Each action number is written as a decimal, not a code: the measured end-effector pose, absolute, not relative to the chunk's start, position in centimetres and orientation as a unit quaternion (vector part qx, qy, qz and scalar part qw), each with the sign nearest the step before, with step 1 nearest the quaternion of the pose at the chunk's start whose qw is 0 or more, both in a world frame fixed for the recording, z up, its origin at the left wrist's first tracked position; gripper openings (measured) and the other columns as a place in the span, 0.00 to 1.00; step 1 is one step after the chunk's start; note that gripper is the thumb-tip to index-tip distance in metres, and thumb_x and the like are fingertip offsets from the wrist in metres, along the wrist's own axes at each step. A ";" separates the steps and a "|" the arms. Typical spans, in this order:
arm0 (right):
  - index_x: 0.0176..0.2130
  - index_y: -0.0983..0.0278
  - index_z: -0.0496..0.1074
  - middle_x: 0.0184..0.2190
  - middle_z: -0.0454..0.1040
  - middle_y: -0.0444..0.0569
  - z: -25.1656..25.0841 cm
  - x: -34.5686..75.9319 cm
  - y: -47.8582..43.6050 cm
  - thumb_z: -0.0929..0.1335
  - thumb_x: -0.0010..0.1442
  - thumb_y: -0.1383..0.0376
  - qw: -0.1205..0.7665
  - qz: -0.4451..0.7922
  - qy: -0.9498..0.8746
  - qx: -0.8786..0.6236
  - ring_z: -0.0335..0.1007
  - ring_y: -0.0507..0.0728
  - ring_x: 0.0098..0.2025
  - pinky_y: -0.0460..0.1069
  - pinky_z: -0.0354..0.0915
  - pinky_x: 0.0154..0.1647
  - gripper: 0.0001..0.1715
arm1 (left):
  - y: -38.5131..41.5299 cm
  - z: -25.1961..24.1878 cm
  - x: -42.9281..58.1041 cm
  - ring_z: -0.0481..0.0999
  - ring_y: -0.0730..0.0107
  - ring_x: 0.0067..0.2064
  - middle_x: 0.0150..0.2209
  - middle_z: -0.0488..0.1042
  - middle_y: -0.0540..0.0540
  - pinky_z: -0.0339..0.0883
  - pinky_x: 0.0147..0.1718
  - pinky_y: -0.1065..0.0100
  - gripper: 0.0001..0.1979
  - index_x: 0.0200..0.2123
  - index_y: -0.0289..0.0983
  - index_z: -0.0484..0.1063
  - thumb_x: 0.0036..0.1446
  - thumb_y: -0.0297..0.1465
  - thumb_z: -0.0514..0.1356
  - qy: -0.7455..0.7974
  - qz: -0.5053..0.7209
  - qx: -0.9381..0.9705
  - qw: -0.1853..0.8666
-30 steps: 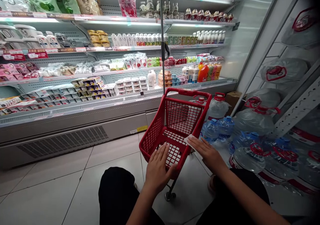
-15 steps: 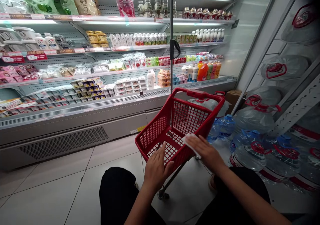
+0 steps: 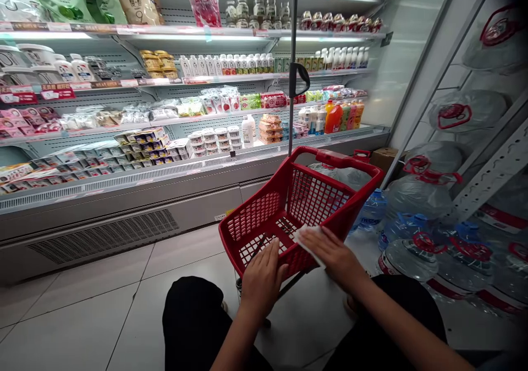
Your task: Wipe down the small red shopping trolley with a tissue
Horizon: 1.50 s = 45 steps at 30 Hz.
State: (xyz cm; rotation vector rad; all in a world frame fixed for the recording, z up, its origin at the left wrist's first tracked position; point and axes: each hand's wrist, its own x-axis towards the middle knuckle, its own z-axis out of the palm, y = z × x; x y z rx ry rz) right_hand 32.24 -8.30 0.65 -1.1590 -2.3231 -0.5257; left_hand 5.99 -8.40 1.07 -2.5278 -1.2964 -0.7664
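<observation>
A red shopping cart point(image 3: 264, 211) with a grid basket stands before my knees, tilted across the view. On its near right rim, my right hand point(image 3: 336, 255) lies over a white cloth point(image 3: 309, 241), fingers stretched along it and the cloth edge showing below them. My left hand point(image 3: 264, 277) is at the basket's near end, fingers straight and together, thumb apart, nothing seen in it. Whether its underside touches the rim I cannot tell. Through the grid, the basket floor shows a dark strap-like piece point(image 3: 259, 245).
A grey pole point(image 3: 292, 118) with a black handle rises behind the cart. Beyond stands a lit refrigerated display point(image 3: 185, 162) with dairy tubs, bottles and bags. Large water bottles point(image 3: 412, 255) crowd the right side beside a white perforated post point(image 3: 490, 167). Pale floor tiles point(image 3: 91, 310) lie left.
The cart has turned a little, its handle end shifting right and its near left corner left. The pole moved right with it. My right hand and the cloth slid slightly left and down.
</observation>
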 end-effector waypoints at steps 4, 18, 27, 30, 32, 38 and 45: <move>0.76 0.52 0.46 0.73 0.58 0.44 2.8 39.5 -7.0 0.56 0.62 0.81 0.243 -0.231 -0.798 -0.500 0.55 0.56 0.74 0.62 0.46 0.77 0.50 | -7.9 1.3 4.0 0.75 0.57 0.63 0.66 0.72 0.42 0.73 0.60 0.56 0.28 0.75 0.41 0.51 0.76 0.38 0.48 -0.445 -0.259 -0.852 0.095; 0.76 0.55 0.46 0.71 0.62 0.43 2.0 33.3 -7.6 0.58 0.63 0.80 0.241 -0.194 -0.846 -0.434 0.57 0.55 0.73 0.60 0.46 0.78 0.49 | -7.3 0.9 7.6 0.69 0.57 0.68 0.69 0.66 0.45 0.67 0.65 0.54 0.30 0.75 0.42 0.51 0.74 0.36 0.52 -0.404 -0.259 -0.870 0.116; 0.76 0.55 0.48 0.73 0.59 0.46 5.4 43.0 -6.4 0.58 0.60 0.79 0.265 -0.264 -0.740 -0.559 0.53 0.61 0.75 0.64 0.49 0.76 0.51 | -7.1 1.3 5.3 0.74 0.58 0.65 0.65 0.73 0.48 0.70 0.63 0.54 0.25 0.72 0.45 0.60 0.75 0.35 0.52 -0.423 -0.286 -0.854 0.100; 0.77 0.56 0.47 0.72 0.60 0.47 4.1 39.0 -6.9 0.57 0.60 0.79 0.272 -0.243 -0.770 -0.524 0.54 0.60 0.75 0.64 0.50 0.77 0.50 | -7.2 2.2 7.1 0.73 0.56 0.65 0.64 0.73 0.47 0.65 0.67 0.47 0.24 0.70 0.45 0.62 0.75 0.36 0.52 -0.432 -0.289 -0.850 0.083; 0.77 0.57 0.45 0.72 0.61 0.46 3.1 36.1 -7.3 0.57 0.61 0.79 0.269 -0.221 -0.803 -0.483 0.56 0.59 0.74 0.62 0.51 0.77 0.50 | -7.2 2.6 9.0 0.70 0.56 0.68 0.67 0.71 0.47 0.58 0.70 0.45 0.25 0.72 0.45 0.60 0.74 0.37 0.53 -0.407 -0.285 -0.865 0.069; 0.77 0.54 0.44 0.72 0.61 0.43 3.2 35.7 -7.9 0.58 0.61 0.79 0.244 -0.208 -0.831 -0.454 0.58 0.57 0.73 0.61 0.49 0.77 0.52 | -6.5 2.2 12.7 0.67 0.58 0.69 0.71 0.64 0.43 0.66 0.66 0.54 0.29 0.74 0.38 0.54 0.73 0.36 0.53 -0.371 -0.287 -0.883 0.036; 0.77 0.53 0.46 0.73 0.58 0.45 6.1 43.9 -7.4 0.57 0.61 0.78 0.252 -0.270 -0.734 -0.570 0.56 0.60 0.73 0.64 0.47 0.77 0.50 | -7.5 1.8 11.3 0.71 0.60 0.67 0.70 0.66 0.44 0.71 0.62 0.56 0.28 0.75 0.41 0.52 0.75 0.34 0.50 -0.356 -0.309 -0.881 0.042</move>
